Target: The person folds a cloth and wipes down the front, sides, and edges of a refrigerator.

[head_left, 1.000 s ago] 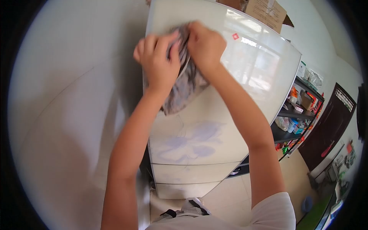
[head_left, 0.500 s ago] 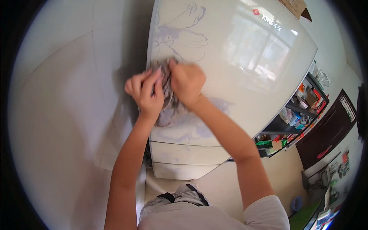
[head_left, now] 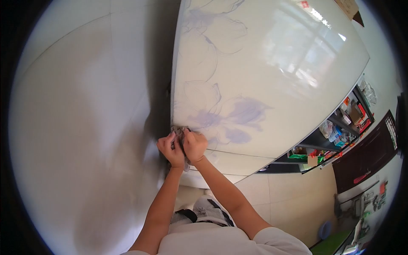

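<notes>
A crumpled grey-brown rag [head_left: 180, 135] is bunched between my two hands at the left edge of a glossy cream refrigerator [head_left: 263, 80] with a pale purple flower pattern. My left hand [head_left: 171, 149] grips the rag from the left, fingers curled, by the appliance's side. Around the rag's other side my right hand [head_left: 195, 145] is closed, its knuckles over the front panel, just above a horizontal seam. Part of the rag hangs below between the wrists. Both palms are hidden.
A pale wall [head_left: 85, 106] stands to the left of the refrigerator. At right is a dark shelf [head_left: 318, 142] with packets and boxes, then a dark door [head_left: 363, 148]. A cardboard box [head_left: 347, 7] sits on top. A blue basin [head_left: 324, 230] stands on the tiled floor.
Both hands and the rag have moved down the refrigerator's left edge, from the flower pattern to near the seam. The view has shifted, so the refrigerator appears farther right.
</notes>
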A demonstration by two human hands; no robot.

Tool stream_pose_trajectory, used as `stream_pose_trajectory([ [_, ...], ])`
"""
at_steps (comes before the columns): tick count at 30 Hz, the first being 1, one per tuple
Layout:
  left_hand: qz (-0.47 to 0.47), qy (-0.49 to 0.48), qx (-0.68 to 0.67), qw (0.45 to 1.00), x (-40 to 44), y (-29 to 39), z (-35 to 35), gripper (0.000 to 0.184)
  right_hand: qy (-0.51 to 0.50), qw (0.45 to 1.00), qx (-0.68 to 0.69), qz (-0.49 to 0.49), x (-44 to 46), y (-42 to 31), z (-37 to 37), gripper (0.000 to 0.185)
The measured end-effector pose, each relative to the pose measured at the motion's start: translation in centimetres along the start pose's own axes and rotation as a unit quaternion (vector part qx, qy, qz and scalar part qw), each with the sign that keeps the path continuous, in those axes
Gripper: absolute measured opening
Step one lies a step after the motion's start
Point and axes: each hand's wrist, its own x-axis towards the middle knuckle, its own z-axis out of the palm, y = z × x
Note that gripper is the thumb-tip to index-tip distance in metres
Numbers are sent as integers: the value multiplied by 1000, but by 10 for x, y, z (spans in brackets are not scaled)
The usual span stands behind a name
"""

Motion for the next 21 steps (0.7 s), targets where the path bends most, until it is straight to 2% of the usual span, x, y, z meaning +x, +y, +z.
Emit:
stream_pose_trajectory([
  [3,8,3,-3,1000,18,17,1,20,24,999,-40,-27,25,5,-10,27],
  [5,18,11,-12,1000,46,39,5,19,12,997,-36,-69,56,11,-17,23],
  [8,97,47,-49,993,108,72,19,19,80,987,-30,-132,131,6,-25,24],
  [11,148,84,-77,982,146,87,29,20,113,982,-22,-153,183,-9,-27,21],
  [17,186,124,-42,974,130,59,34,20,99,977,-4,-191,141,3,-7,19],
  [21,136,81,-15,987,94,34,20,19,62,978,23,-198,103,5,-3,16],
])
